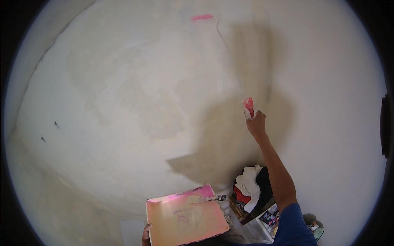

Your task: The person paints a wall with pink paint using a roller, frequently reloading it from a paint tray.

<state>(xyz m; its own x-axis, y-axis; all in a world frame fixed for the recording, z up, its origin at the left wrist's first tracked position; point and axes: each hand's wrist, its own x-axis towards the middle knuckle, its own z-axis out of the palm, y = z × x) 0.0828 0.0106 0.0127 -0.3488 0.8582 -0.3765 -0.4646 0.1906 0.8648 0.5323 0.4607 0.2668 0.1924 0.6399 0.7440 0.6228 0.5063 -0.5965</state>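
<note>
My right hand [257,123] is closed around the red, paint-spattered handle of a paint roller [202,17], arm stretched forward and up. From that handle a thin bent wire runs up to the pink roller sleeve, which is at the wall high in the view; I cannot tell if it presses on it. At the lower edge, my left hand [146,234] grips the left rim of a paint tray [162,223]. The tray is smeared with cream and pink paint, the strongest pink in its far corner. A paint-crusted tool with a dark handle [221,198] lies across its right side, its kind unclear.
The wall [135,82] ahead has uneven pale and beige patches, meeting another wall [324,102] at a corner on the right. A pile of clothes [248,182] sits low in that corner, beside a box of small items [269,219]. Two small dark fixings [56,124] protrude at left.
</note>
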